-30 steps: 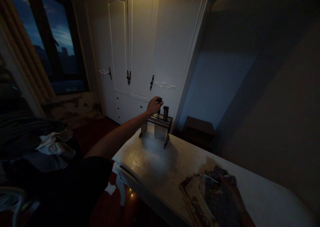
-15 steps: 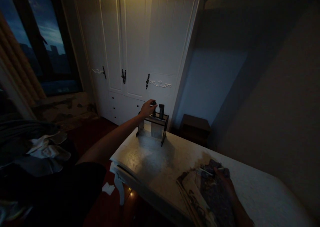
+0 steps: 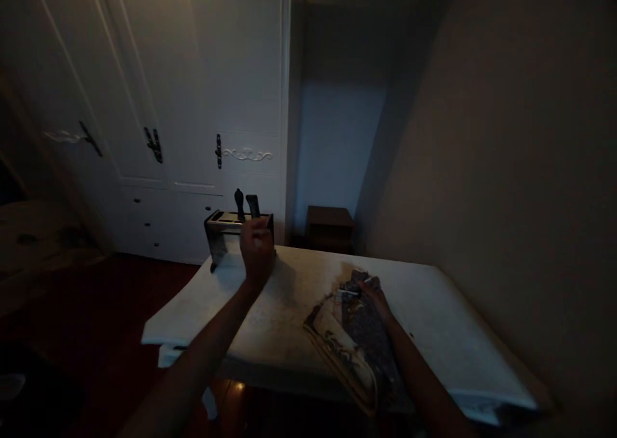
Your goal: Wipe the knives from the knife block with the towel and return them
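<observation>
My left hand is in front of a knife block at the far left of the white table. Its fingers are curled in, slightly blurred, and I see nothing in them. Two black handles, one rounded and one flat-ended, stick up from the block's top slots just behind that hand. Nearer to me on the right, my right hand grips a bunched grey cloth. A folded cream-and-brown patterned cloth hangs beside the grey one, over the table's front edge.
The white table runs from left to right before me. Behind it stand a white wardrobe with dark handles and a low brown cabinet. A bare wall rises on the right. A white scrap lies on the floor.
My left hand has come off the black handle, moving toward me and to the right of it. My view has turned right. The right hand still holds the grey cloth.
</observation>
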Demonstrator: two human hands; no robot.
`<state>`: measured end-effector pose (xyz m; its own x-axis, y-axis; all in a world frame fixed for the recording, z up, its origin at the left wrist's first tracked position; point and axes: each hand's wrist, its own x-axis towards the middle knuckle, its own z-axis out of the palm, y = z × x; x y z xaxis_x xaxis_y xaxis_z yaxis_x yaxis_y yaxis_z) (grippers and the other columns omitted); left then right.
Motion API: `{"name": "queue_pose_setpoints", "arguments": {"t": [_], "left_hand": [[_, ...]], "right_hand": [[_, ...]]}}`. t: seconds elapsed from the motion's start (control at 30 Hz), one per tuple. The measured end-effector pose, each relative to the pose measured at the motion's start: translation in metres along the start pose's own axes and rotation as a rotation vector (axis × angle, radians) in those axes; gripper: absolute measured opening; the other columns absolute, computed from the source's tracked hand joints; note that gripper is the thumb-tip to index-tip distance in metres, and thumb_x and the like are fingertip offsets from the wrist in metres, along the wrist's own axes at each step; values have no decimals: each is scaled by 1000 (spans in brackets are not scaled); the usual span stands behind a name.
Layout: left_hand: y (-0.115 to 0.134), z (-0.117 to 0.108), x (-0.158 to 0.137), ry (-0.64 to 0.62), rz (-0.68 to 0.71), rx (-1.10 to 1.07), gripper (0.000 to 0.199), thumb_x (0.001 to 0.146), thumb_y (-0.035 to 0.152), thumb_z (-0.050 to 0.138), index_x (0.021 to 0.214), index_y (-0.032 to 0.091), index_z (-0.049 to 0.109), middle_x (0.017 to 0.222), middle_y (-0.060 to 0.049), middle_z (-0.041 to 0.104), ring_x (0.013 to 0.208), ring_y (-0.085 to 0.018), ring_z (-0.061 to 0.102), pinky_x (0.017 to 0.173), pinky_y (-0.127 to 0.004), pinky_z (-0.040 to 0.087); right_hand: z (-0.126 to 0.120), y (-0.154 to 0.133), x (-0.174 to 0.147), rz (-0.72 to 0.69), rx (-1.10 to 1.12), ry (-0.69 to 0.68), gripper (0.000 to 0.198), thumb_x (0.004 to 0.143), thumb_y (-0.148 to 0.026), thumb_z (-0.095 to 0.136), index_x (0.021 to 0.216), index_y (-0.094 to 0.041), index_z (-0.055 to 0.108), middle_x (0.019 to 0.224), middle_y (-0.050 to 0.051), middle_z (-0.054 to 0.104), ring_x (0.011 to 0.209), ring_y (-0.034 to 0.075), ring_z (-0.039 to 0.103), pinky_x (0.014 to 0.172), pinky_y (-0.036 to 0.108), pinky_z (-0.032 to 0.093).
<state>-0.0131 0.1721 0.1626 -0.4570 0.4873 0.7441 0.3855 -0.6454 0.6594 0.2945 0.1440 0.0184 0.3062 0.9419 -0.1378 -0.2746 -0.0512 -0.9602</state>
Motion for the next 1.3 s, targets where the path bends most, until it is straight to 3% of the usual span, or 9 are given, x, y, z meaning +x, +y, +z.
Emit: {"name": "queue_pose_setpoints", "arguments": {"t": [0.1,0.2,0.4,0.63,0.83,0.97,1.03,1.17,1.3], "left_hand": [[3,19,-69,-278,13,-48,13,78,15,50,86,19,59,90,-5,61,84,-17,57,68,-26,45],[-9,37,-132,-520,-100,-118,17,76,14,47,85,19,60,89,-5,62,83,-17,59,63,-25,46],[-29,52,-206,-672,-317,-115,18,73,17,45,81,19,62,85,-5,64,82,-19,61,68,-30,49],[-31,50,-215,-793,-336,-111,22,76,25,47,86,19,65,88,-7,67,82,-21,63,74,-35,51],[-33,45,-216,-851,-315,-73,23,78,32,48,86,20,66,87,-6,69,82,-22,64,78,-37,52],[-31,43,-214,-882,-312,-59,25,78,34,48,87,20,66,89,-7,70,85,-23,65,79,-38,52],[-30,41,-213,-897,-310,-53,25,79,35,48,87,20,66,91,-7,70,87,-23,66,81,-38,52],[-30,38,-213,-918,-306,-46,26,80,37,48,88,21,66,93,-7,71,89,-23,66,83,-39,52],[-29,34,-214,-920,-306,-60,24,79,37,50,86,22,67,90,-6,71,87,-24,66,82,-39,52]], "right_hand": [[-3,0,-1,-28,-15,20,55,40,-53,86,78,-17,67,72,6,73,73,28,70,69,37,55],[-15,4,-2,-40,-38,51,55,44,-56,83,80,-18,66,71,5,73,69,27,70,67,36,54],[-67,-4,-9,-93,-122,150,50,55,-60,76,84,-20,65,70,5,72,62,22,67,63,34,54],[-167,-77,5,-272,-381,395,53,55,-65,67,79,-19,61,72,8,71,68,26,66,64,38,53],[-225,-137,8,-519,-765,500,40,69,-52,60,89,-17,62,100,14,70,99,30,61,91,47,45],[-226,-119,-11,-596,-1045,285,38,72,-37,62,106,-19,66,117,12,66,111,26,58,101,42,40],[-220,-98,-21,-629,-1328,107,39,77,-38,60,110,-19,66,122,14,64,115,27,56,104,42,38],[-209,-67,-30,-640,-1693,17,50,87,-49,48,124,-18,61,133,14,57,127,28,47,113,46,25],[-214,-66,-26,-559,-1713,-59,60,84,-59,49,130,-21,58,138,13,53,132,29,43,114,47,22]]}}
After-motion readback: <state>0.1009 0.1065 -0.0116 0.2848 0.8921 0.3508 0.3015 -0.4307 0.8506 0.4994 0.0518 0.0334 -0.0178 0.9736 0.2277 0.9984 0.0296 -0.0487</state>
